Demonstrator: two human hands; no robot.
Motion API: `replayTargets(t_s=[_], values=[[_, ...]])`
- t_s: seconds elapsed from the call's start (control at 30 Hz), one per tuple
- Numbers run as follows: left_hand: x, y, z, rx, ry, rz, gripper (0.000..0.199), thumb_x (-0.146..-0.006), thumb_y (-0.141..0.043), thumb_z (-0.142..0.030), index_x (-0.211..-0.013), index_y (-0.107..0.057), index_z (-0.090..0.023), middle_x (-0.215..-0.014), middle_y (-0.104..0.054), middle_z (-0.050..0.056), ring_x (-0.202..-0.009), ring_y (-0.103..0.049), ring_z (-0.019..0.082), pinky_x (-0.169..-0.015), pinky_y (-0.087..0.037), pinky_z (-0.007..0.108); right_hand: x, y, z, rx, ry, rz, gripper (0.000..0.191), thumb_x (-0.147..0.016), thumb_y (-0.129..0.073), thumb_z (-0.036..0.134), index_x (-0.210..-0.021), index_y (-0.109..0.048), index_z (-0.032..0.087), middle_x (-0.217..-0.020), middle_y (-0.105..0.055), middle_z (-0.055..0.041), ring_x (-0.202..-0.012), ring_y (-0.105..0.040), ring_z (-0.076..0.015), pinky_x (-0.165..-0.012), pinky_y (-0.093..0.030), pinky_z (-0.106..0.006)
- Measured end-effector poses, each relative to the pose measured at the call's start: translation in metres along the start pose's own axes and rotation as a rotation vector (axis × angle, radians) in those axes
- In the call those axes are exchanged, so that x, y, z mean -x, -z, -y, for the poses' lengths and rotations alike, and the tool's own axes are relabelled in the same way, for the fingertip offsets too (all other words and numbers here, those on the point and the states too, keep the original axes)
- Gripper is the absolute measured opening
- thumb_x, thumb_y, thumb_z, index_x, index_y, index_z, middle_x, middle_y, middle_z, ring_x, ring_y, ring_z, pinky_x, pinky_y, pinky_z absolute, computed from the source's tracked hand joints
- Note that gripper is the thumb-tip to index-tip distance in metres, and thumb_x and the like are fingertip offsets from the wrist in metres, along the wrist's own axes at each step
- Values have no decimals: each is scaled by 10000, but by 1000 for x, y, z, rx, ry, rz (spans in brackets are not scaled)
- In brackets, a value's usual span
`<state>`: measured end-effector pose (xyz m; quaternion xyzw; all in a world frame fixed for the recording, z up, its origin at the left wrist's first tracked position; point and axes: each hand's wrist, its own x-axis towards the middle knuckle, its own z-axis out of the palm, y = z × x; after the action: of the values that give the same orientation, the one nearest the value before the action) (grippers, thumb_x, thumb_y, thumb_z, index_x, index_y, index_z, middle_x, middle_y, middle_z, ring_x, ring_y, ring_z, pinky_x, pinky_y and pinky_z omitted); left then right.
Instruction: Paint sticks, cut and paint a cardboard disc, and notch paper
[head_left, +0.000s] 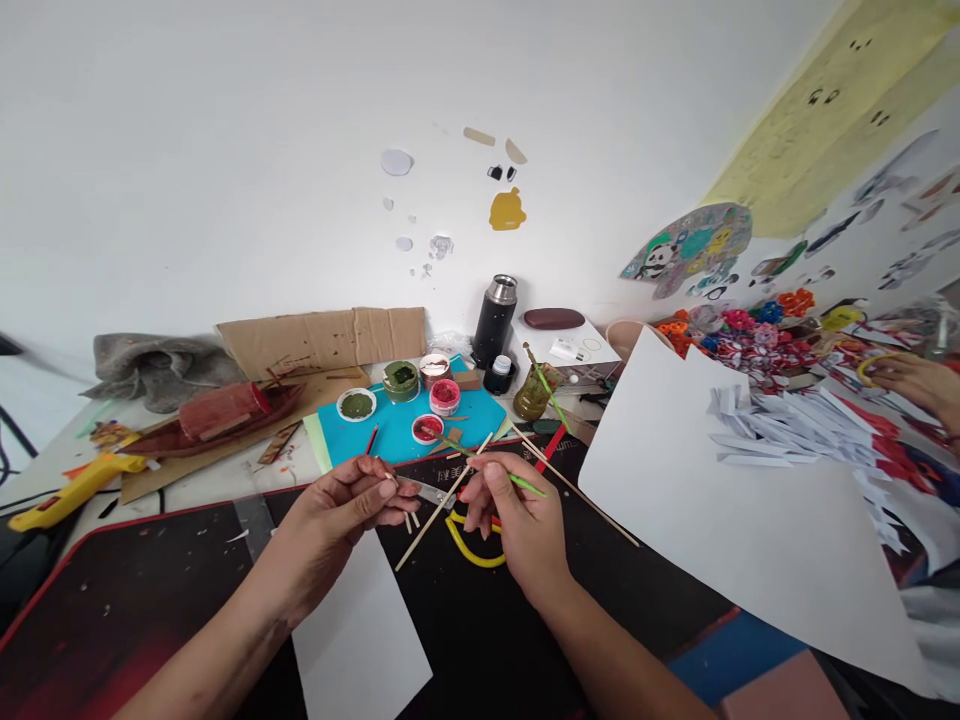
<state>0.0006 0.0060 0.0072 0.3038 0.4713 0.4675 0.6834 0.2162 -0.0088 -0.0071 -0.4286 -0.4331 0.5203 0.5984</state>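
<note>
My right hand (517, 520) is closed on a green paintbrush (527, 486), whose tip points left over the red paint lid (428, 429). My left hand (352, 505) pinches something small near the fingertips; it is too small to name. Between the hands a thin wooden stick (442, 503) lies diagonally, beside yellow-handled scissors (474, 548) partly hidden by my right hand. Behind them, a jar of red paint (445, 396), a jar of green paint (400, 380) and a green paint lid (356, 404) stand on a blue sheet (486, 408).
A red model boat (217, 418) and yellow glue gun (71, 492) lie at left. A murky jar (532, 398) holds another brush near a black flask (496, 322). White paper (697, 500) with folded strips covers the right side, where another person's hand (911, 385) reaches in.
</note>
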Motion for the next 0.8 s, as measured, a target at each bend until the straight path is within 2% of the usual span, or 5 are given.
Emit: replayTargets(t_s=[0.17,0.27,0.43,0.6,0.8], values=[[6,-5,2,1,-82,3,485,-605,-1084,-495,-775,-735,-203,-732,-671,-18,-629,-568,108,-584,-485,219,4,-13,-5,37,-54,74,296,-964,-813,500,-981,-830,205,-764,-795,-41,-510,-695,-139,-430,-437,-198],[9,-9,3,-21,-101,10,478,-624,-1066,-526,-767,-741,-204,-731,-622,-29,-592,-477,87,-556,-431,221,5,-22,-8,44,-55,118,300,-943,-834,501,-995,-819,206,-777,-788,-36,-518,-691,-142,-429,-438,-207],[7,-3,1,-198,-229,16,457,-682,-1012,-592,-797,-760,-228,-790,-705,20,-691,-610,170,-631,-520,283,1,-26,-1,21,10,101,417,-1001,-758,606,-1021,-815,194,-796,-794,-54,-508,-691,-143,-417,-441,-214],[-4,17,1,-514,-417,-157,370,-764,-937,-576,-846,-758,-262,-859,-777,36,-793,-716,238,-764,-567,335,-3,-15,16,-46,72,16,532,-1027,-695,695,-1003,-809,176,-713,-787,-64,-497,-701,-161,-416,-462,-219],[-11,26,-3,-814,-581,-257,199,-860,-825,-486,-855,-773,-293,-850,-815,34,-735,-718,250,-683,-517,323,2,-11,27,-80,136,12,555,-1040,-680,706,-909,-792,178,-657,-778,-63,-462,-691,-167,-411,-462,-224]])
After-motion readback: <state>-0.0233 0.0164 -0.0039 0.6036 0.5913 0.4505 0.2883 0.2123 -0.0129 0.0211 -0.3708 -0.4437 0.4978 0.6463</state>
